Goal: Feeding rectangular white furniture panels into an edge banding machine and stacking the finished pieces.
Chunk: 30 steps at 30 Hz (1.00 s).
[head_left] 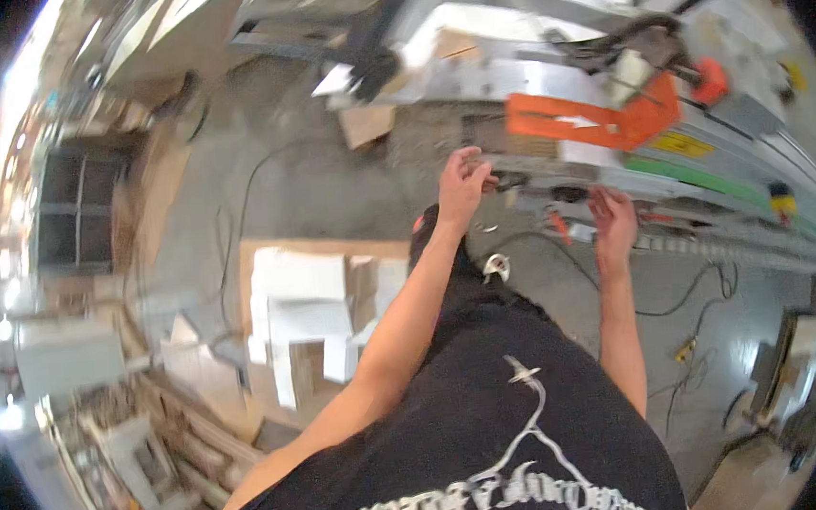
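In front of me runs a long grey metal machine (738,186) with rails, a green strip (680,181) and an orange guard (561,123) bearing a white arrow. My left hand (464,193) is raised near the machine's left end, its fingers loosely bent and apart, with nothing visible in them. A small dark part (511,181) lies just right of its fingertips. Near the machine's front edge, my right hand (614,218) has its fingers half bent and spread beside a dark round knob (570,193). Motion blur softens the fingertips of both hands.
Left of me, white panels (306,297) lie on a brown board (286,413) on the floor. Cables (666,311) trail over the concrete, one with a yellow piece (686,349) at the right. Wood offcuts (196,420) fill the lower left.
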Available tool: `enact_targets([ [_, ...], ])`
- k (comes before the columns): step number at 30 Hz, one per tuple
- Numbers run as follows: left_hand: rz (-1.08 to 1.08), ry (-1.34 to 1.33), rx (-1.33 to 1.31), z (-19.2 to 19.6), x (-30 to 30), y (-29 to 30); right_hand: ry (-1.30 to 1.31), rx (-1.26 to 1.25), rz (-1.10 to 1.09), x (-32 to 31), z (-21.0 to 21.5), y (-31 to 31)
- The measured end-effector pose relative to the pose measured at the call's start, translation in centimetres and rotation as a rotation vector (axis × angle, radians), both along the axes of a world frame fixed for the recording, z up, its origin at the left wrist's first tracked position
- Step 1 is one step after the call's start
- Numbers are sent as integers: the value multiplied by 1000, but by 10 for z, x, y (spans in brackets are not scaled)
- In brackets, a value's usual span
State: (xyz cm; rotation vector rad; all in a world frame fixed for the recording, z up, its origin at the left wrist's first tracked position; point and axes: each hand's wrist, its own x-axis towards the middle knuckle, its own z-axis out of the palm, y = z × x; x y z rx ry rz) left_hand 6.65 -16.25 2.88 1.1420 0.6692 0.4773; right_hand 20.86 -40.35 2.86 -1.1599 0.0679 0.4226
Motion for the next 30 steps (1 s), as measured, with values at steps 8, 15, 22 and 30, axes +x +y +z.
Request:
enact_targets([
  [8, 769, 1421, 352, -90, -213, 104, 204, -209, 298, -103, -40, -12],
  [15, 882, 1571, -64, -141, -288, 131, 138, -284, 628, -102, -17, 25],
  [22, 920, 1548, -175, -133, -322, 126, 27, -205, 686, -99, 1, 69],
  [30, 689, 46, -477, -22, -272, 50, -377, -297, 1182, -151, 7, 100],
])
